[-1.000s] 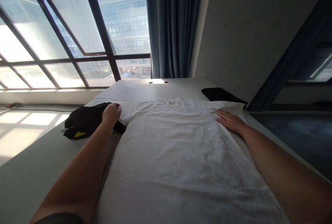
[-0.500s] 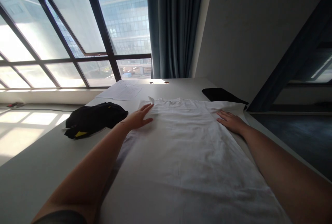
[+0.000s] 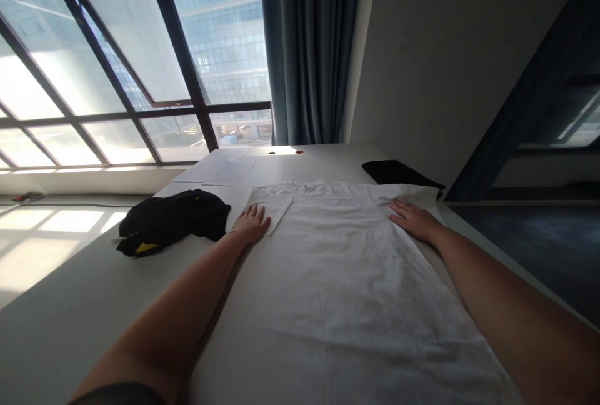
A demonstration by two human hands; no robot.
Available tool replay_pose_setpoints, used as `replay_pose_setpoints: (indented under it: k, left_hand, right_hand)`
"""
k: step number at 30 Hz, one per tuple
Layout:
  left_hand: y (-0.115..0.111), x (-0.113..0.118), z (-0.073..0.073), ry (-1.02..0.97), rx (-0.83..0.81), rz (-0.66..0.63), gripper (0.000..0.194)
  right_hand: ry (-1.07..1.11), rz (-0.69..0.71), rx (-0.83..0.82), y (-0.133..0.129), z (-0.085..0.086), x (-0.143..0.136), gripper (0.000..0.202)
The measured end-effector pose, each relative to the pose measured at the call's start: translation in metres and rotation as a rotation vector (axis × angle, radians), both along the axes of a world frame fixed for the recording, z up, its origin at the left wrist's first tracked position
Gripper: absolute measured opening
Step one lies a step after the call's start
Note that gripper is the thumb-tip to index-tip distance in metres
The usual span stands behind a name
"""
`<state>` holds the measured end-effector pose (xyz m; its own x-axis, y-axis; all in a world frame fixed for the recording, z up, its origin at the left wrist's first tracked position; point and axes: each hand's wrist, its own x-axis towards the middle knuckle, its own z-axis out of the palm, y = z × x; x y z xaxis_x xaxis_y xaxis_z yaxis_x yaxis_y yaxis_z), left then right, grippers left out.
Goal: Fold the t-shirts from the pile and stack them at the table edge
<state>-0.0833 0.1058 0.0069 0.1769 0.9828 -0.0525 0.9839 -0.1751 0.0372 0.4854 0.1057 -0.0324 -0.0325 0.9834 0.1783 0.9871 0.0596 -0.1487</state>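
Observation:
A white T-shirt (image 3: 328,280) lies spread on the table, its collar at the far end and its body stretching back toward me. The left sleeve (image 3: 280,212) is folded inward over the shirt's body. My left hand (image 3: 252,224) rests flat on that folded part, fingers extended and slightly apart. On the opposite side, my right hand (image 3: 413,220) lies flat at the shirt's right edge, just below the outspread right sleeve (image 3: 415,192). Neither hand grips the cloth. Light wrinkles run across the shirt's right half.
A crumpled black garment with yellow patches (image 3: 173,220) lies left of the shirt on the white table (image 3: 60,336). Paper sheets (image 3: 220,167) are at the far left, and a flat black item (image 3: 398,172) is at the far right. Windows and a blue curtain (image 3: 312,49) stand behind.
My left hand has come down and slightly toward me, laying the left sleeve inward over the shirt. My right hand has stayed nearly in place.

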Motion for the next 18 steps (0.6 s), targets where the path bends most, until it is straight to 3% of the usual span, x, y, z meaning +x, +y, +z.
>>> replay_pose_setpoints:
  k: [3, 7, 12, 18]
  left_hand:
    - [0.017, 0.005, 0.006, 0.013, -0.013, 0.083, 0.076]
    - [0.056, 0.017, 0.014, 0.021, 0.004, 0.122, 0.072]
    - [0.098, 0.029, 0.008, 0.004, 0.006, 0.244, 0.077]
    - [0.123, 0.031, 0.006, 0.007, 0.017, 0.387, 0.079]
  right_hand:
    - [0.018, -0.015, -0.059, -0.001, 0.003, -0.003, 0.062]
    - [0.033, -0.012, -0.035, -0.002, 0.005, -0.005, 0.06]
    - [0.015, -0.013, -0.048, -0.003, 0.006, -0.005, 0.061]
    - [0.027, 0.058, 0.003, -0.003, 0.011, 0.003, 0.056]
